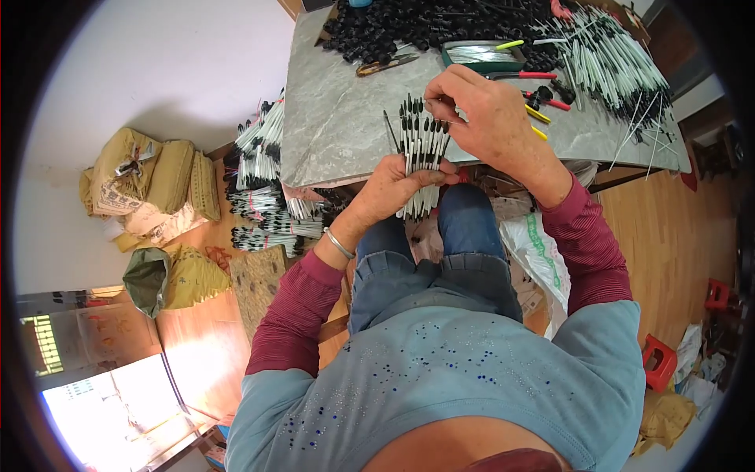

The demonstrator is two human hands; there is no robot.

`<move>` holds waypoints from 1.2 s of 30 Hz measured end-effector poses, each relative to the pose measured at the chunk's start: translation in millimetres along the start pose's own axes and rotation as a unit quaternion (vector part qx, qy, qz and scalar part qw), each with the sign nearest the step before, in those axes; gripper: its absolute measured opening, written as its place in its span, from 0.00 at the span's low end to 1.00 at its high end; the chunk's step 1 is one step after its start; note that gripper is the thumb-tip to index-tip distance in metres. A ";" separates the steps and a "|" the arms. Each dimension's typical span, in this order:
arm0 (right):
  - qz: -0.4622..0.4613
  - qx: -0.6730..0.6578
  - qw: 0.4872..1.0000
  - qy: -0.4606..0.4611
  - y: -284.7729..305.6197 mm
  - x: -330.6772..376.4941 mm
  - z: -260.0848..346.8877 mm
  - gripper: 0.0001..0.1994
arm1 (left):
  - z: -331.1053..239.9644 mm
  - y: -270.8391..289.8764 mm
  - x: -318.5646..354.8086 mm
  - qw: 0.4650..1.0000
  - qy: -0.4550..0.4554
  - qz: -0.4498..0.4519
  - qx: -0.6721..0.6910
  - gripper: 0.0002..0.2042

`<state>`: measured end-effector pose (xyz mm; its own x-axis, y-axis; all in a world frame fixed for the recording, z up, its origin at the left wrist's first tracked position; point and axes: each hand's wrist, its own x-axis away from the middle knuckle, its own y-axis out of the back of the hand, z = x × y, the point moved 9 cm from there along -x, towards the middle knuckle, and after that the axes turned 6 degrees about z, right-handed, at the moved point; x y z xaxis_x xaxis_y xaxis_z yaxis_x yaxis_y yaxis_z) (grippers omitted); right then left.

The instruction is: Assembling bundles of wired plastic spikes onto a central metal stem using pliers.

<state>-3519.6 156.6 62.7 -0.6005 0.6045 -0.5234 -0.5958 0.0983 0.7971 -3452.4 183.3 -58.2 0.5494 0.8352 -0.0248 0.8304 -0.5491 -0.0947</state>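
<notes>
My left hand (401, 187) is wrapped round the middle of a bundle of thin white rods with black tips (425, 141), held upright over my lap at the table's front edge. One dark rod (391, 132) leans out from the bundle's left side. Close above the bundle's upper right, my right hand (491, 118) is closed, thumb and fingertips pinched together. Whatever lies in that pinch is too thin or hidden to make out. The bundle's lower ends hang below my left fingers, between my knees.
Black plastic parts (440, 27) are heaped along the back of the grey table (330, 118). A green tray of thin wires (481, 55), red-handled pliers (535, 75) and rusty scissors (385, 65) lie nearer. Loose rods (617, 59) pile at right; tied bundles (263, 204) stack left, beside sacks (126, 173).
</notes>
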 end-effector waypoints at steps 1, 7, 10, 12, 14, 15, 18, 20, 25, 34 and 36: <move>-0.001 0.000 1.000 -0.001 -0.7 0.1 -0.5 0.05 | -1.0 -0.2 -0.4 1.000 -0.004 0.001 0.000 0.10; -0.030 -0.067 0.997 0.000 0.0 0.5 -6.0 0.04 | 1.3 2.2 -0.3 1.000 0.001 0.003 0.013 0.09; -0.022 -0.072 0.997 0.000 -0.8 -1.2 -6.2 0.04 | 0.6 3.2 0.6 1.000 0.004 0.001 0.027 0.08; -0.024 -0.046 0.998 0.022 1.5 -1.9 -1.8 0.04 | 1.2 3.0 0.3 1.000 0.011 0.007 0.022 0.08; -0.023 -0.045 0.998 0.029 2.1 -3.3 -1.7 0.04 | 1.5 3.1 0.2 1.000 0.015 0.010 0.019 0.08; -0.021 -0.044 0.998 0.036 2.1 -4.1 -1.1 0.04 | 2.7 3.3 0.2 0.999 0.021 0.011 0.025 0.08; -0.021 -0.048 0.998 0.041 -0.1 -5.0 0.1 0.04 | 5.0 4.3 0.7 0.999 0.031 0.012 0.035 0.08; -0.022 -0.057 0.997 0.036 -1.8 -5.2 -0.9 0.04 | 5.5 3.9 1.0 0.998 0.033 0.008 0.057 0.08; -0.033 -0.042 0.997 0.048 0.5 -5.6 2.6 0.03 | 5.3 4.0 1.5 0.996 0.041 0.007 0.078 0.08; -0.009 0.011 0.998 0.056 0.9 -4.9 8.6 0.03 | 5.0 3.0 1.7 0.998 0.028 0.023 0.047 0.08; -0.004 0.013 0.999 0.053 -0.7 -4.7 7.5 0.03 | 6.2 3.6 1.2 0.998 0.033 0.028 0.043 0.08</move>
<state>-3512.5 159.6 66.8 -0.6500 0.5174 -0.5566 -0.5865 0.1243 0.8004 -3449.4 182.6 -64.7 0.6020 0.7979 0.0324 0.7887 -0.5877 -0.1806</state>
